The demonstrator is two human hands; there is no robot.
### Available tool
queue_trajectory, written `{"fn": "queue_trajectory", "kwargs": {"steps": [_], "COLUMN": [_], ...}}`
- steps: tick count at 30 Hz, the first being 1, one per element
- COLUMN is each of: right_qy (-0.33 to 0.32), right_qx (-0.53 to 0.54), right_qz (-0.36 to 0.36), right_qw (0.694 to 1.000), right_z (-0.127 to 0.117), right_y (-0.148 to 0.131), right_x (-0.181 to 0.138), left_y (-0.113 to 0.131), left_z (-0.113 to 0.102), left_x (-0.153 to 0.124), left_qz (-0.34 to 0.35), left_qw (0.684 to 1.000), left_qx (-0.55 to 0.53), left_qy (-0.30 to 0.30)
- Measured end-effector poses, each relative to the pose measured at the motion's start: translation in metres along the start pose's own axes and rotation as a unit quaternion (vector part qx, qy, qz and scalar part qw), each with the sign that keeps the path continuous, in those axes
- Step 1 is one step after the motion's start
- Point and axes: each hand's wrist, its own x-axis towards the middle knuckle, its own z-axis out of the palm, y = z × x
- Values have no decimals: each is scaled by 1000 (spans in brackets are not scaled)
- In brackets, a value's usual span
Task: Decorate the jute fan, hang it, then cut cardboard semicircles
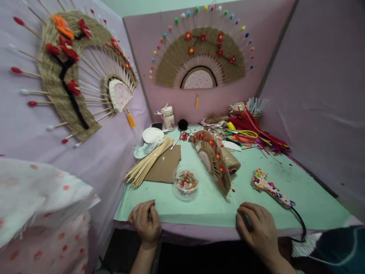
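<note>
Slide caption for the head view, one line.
Left hand and right hand rest at the near edge of the green tabletop, clear bowl and small flowered fan beyond.

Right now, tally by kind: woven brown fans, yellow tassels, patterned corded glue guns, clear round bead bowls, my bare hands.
Woven brown fans: 3
Yellow tassels: 2
Patterned corded glue gun: 1
Clear round bead bowl: 1
Your bare hands: 2
Total: 9
</note>
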Motion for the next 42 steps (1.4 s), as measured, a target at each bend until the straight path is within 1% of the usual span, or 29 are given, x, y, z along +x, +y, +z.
{"fn": "queue_trajectory", "kwargs": {"steps": [2, 5, 9, 13, 15, 17, 19, 22, 27, 31, 38, 42], "right_qy": [-4, -31, -87, -164, -188, -201, -204, -192, -182, -173, -164, -153], "right_qx": [12, 42, 52, 52, 38, 19, 7, 3, 15, 5, -7, -15], "right_qz": [-5, -21, -81, -160, -182, -186, -188, -187, -164, -164, -160, -162], "right_qw": [1000, 998, 992, 972, 964, 962, 961, 963, 969, 971, 973, 975], "right_z": [-2, -9, -15, -13, -10, -7, -6, -5, -6, -6, -7, -6], "right_y": [2, 4, 11, 19, 20, 21, 20, 19, 16, 13, 9, 8], "right_x": [-2, -7, -14, -15, -14, -15, -17, -20, -19, -16, -12, -11], "left_y": [1, 5, 9, 10, 11, 11, 11, 11, 9, 7, 5, 2], "left_z": [-1, -3, -5, -5, -5, -6, -6, -7, -5, -3, -1, 0], "left_x": [0, 0, 1, 1, 1, 1, 2, 2, 1, 1, 1, 1], "left_qz": [-12, -31, -47, -60, -63, -67, -68, -69, -81, -71, -83, -68], "left_qw": [1000, 999, 999, 998, 997, 997, 997, 997, 996, 997, 996, 998], "left_qx": [1, 3, -1, -4, -8, -11, -14, -15, -9, -12, 5, 6], "left_qy": [-1, -15, -27, -29, -30, -32, -33, -32, -27, -12, -22, -11]}}
